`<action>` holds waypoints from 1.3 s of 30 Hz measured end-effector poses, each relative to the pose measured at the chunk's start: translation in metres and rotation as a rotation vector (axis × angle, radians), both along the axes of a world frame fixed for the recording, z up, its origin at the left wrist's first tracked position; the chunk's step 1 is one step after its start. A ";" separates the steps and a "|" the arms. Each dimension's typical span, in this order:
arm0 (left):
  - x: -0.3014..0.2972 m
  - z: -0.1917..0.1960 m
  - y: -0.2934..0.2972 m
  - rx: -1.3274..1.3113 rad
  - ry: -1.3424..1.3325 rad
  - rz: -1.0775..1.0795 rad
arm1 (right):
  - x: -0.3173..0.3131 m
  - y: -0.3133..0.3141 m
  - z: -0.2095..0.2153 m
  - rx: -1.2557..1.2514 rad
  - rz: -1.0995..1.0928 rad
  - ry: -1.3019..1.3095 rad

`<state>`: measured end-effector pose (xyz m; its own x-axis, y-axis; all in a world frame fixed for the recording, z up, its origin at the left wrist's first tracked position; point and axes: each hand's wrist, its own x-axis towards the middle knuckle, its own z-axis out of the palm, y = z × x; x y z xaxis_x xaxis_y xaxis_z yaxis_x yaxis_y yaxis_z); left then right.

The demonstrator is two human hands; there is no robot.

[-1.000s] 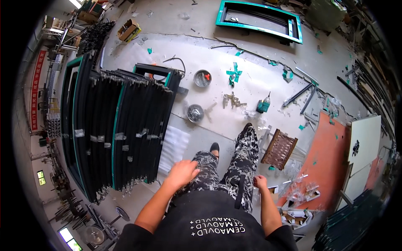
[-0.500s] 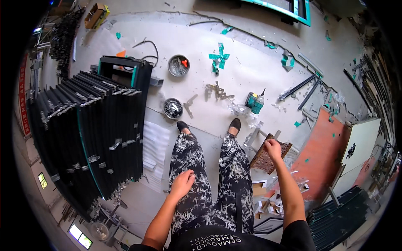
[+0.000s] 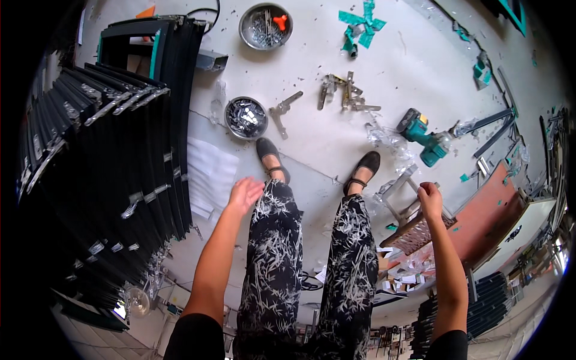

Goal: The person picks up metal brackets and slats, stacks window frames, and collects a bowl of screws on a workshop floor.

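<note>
Hands (image 3: 245,193) (image 3: 429,200) now farther apart

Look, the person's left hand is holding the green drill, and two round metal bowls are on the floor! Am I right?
Not quite: the green drill isn't in the left hand; the head view shows it lying on the floor, right of the shoes. The two round metal bowls are there too.
</note>
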<state>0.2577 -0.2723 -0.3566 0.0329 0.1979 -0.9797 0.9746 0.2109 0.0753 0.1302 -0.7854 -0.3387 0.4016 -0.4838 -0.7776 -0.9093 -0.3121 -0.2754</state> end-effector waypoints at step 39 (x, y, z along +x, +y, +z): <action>-0.242 0.185 -0.186 -0.321 -0.063 -0.634 | -0.169 0.237 0.128 -0.141 0.237 -0.385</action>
